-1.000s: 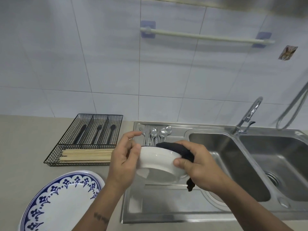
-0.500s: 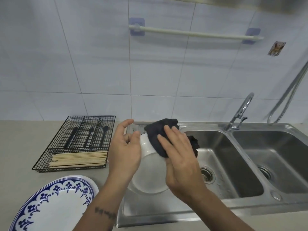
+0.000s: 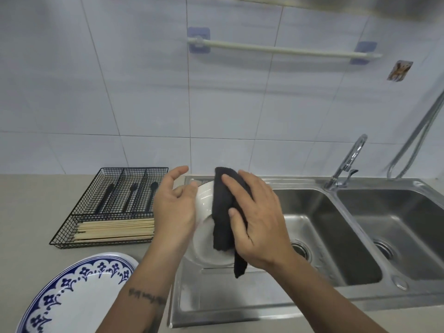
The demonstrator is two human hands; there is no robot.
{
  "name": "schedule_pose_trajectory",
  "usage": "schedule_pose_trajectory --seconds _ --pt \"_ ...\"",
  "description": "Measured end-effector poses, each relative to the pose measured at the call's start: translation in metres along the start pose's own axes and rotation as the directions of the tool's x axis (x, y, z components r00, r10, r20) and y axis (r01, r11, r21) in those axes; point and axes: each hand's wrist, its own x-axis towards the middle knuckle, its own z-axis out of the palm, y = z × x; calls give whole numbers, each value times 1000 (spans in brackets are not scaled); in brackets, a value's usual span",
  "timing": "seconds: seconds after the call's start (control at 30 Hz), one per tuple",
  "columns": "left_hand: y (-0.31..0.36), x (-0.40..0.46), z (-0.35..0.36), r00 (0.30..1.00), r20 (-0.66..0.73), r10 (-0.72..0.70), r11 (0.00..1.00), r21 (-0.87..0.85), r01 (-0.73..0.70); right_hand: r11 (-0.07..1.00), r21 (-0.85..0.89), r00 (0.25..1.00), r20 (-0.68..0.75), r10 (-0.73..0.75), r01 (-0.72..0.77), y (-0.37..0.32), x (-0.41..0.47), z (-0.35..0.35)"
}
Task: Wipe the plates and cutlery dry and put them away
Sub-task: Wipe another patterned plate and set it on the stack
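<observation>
While left hand (image 3: pixel 174 210) cups a glossy white bowl (image 3: pixel 204 236) mid-frame, fingers loosely spread, right hand (image 3: pixel 257 222) presses dark terry cloth (image 3: pixel 222 212) inside.

a: what hangs on the tiled wall (image 3: pixel 134 92)?
b: a pale towel rail (image 3: pixel 283 49) on two blue mounts, far and to the right. a small sticker (image 3: pixel 399 70) sits right of it.
a: and lower down?
b: a steel double sink (image 3: pixel 336 236) set in the beige tabletop (image 3: pixel 31 212), a chrome tap (image 3: pixel 346 162) at its far rim, and a metal hose (image 3: pixel 418 133) at the right edge.
</observation>
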Motion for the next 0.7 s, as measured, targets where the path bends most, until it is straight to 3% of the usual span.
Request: schedule_pose_trajectory --seconds 0.13,0.23,0.37,0.5,0.6,0.7 --pt "-6 3 -12 987 -102 -120 981 -166 102 888 410 962 -75 261 -209 17 -21 9" --pt "-18 -1 -17 986 -83 -147 978 -162 132 819 504 925 -95 368 -274 20 -26 9" --pt "-12 4 -23 991 135 -19 1000 24 16 864 445 927 -164 336 -235 25 -9 -8" --pt "8 12 -16 916 387 109 989 49 -138 931 317 966 -123 229 -180 28 4 -29" --pt "9 7 -8 887 426 176 979 22 -205 968 209 986 -54 155 -141 26 3 -38" --pt "6 -3 -5 896 421 142 989 -92 -114 984 120 988 -61 143 -135 21 -2 -40"
